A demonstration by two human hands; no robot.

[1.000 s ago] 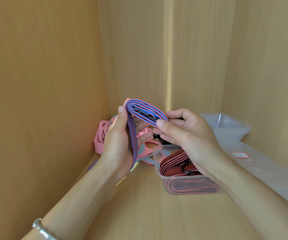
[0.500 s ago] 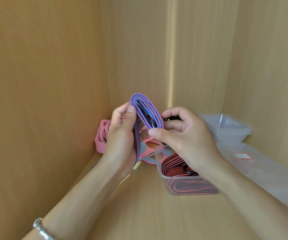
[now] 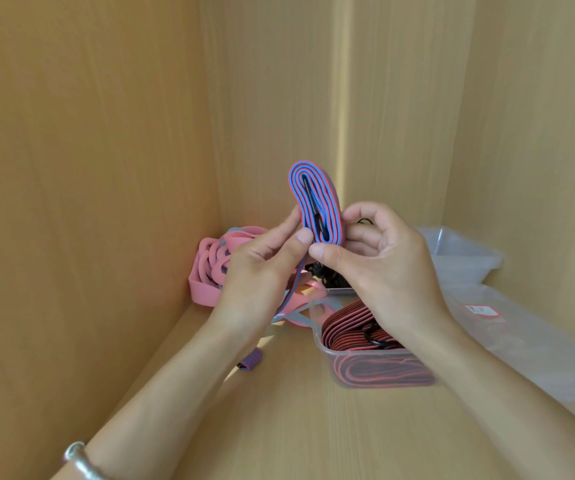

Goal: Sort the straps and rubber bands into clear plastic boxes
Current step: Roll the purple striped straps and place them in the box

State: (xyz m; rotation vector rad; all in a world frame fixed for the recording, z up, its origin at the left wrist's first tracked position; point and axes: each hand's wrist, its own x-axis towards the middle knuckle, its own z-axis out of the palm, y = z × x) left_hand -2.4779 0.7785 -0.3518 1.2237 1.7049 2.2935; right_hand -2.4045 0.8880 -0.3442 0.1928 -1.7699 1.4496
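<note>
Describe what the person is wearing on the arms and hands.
Both forearms are bare as far as the picture shows, with no sleeves in view. A silver-coloured metal bracelet sits on the left wrist, and the right wrist has nothing on it. The left hand and right hand are ungloved. No rings show on the visible fingers, and the thumbnails look short and unpainted.
</note>
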